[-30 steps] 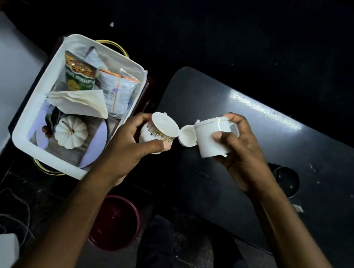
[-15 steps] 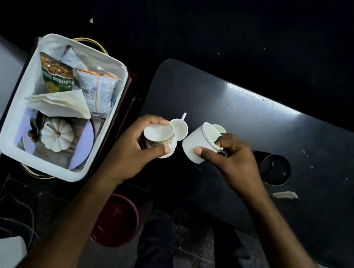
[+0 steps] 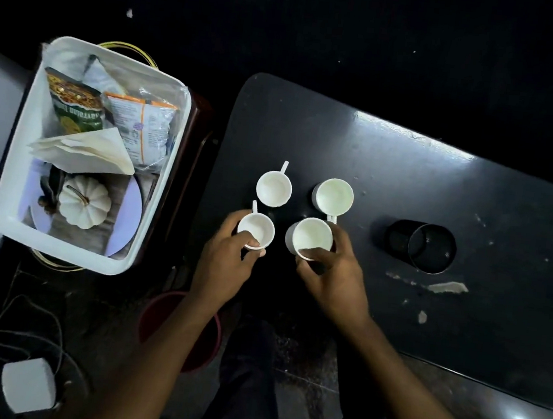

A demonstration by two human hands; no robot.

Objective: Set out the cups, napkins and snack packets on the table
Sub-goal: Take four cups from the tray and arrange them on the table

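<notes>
Four white cups (image 3: 274,188) on table (image 3: 408,175)

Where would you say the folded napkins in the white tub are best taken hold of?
Probably at the pointed folded corner of the napkins, nearest the table. They lie flat atop the tub's contents with that corner free, so come from above on that side, pinching it between thumb and fingers. The snack packets lean just beyond them.
</notes>
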